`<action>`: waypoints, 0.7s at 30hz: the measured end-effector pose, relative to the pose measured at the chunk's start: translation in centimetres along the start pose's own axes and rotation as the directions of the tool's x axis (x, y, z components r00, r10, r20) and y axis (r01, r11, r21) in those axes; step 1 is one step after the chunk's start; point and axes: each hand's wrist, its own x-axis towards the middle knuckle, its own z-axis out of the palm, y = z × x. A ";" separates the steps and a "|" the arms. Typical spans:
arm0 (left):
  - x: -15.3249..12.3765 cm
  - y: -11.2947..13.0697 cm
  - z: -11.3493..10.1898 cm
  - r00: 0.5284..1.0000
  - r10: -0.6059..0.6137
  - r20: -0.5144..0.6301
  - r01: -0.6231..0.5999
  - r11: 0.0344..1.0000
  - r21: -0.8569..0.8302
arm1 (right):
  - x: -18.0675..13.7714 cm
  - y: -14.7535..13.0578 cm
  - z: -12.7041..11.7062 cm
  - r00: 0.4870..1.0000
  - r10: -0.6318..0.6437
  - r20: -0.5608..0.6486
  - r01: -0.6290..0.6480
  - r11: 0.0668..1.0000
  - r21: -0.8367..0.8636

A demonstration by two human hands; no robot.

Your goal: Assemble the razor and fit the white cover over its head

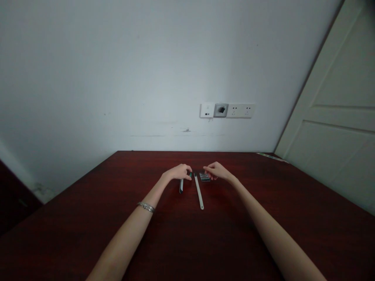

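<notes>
My left hand (178, 171) is over the table with thumb and forefinger curled around a small green piece (190, 175). Below that hand lies a slim white and black item (181, 187), its upper part hidden by the hand. Between my hands a long white handle (199, 195) rests on the table, with a dark far end and a small hole at its near end. My right hand (216, 171) has its fingertips pinched together above a small clear plastic case (204, 177); other fingers reach its right edge. Whatever the pinch holds is too small to make out.
The dark red wooden table (164, 242) meets a white wall (164, 70) at the back. Sockets (240, 111) are set in the wall. A pale panelled door (336, 117) stands at the right, and a patterned strip (272, 157) lies along the back right edge.
</notes>
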 end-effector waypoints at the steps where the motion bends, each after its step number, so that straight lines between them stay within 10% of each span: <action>1: -0.2 0.2 -0.1 1.000 -0.001 -0.017 0.000 1.000 -0.029 | 0.0 -0.2 0.1 1.000 -0.006 0.006 0.006 1.000 0.001; 21: -1.0 2.3 -1.4 0.982 0.043 -0.182 -0.064 0.992 -0.111 | -0.5 -4.1 1.5 0.997 0.049 -0.054 -0.038 0.981 0.190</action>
